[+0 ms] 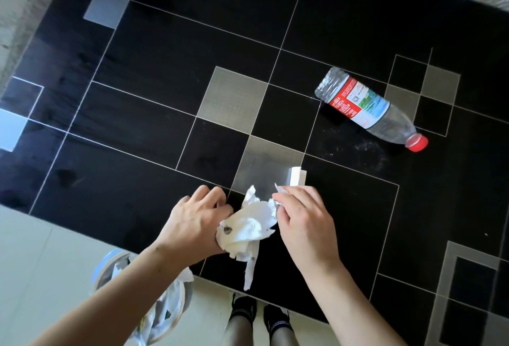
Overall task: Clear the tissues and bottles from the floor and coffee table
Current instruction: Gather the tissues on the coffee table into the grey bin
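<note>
- Left hand [197,215] grips a crumpled wad of white tissues [245,231] over the coffee table's [154,76] near edge.
- Right hand [301,217] pinches the wad's upper edge.
- A small folded white paper [297,176] lies just beyond the right hand.
- A clear bottle [369,109] with a red cap lies on its side toward the right edge.
- A bin [168,304] holding white paper stands on the floor [41,257] by the near edge.

Both forearms were bare, no sleeves, watch or rings visible; feet wore black shoes [259,311] with white trim over grey socks [239,330].
</note>
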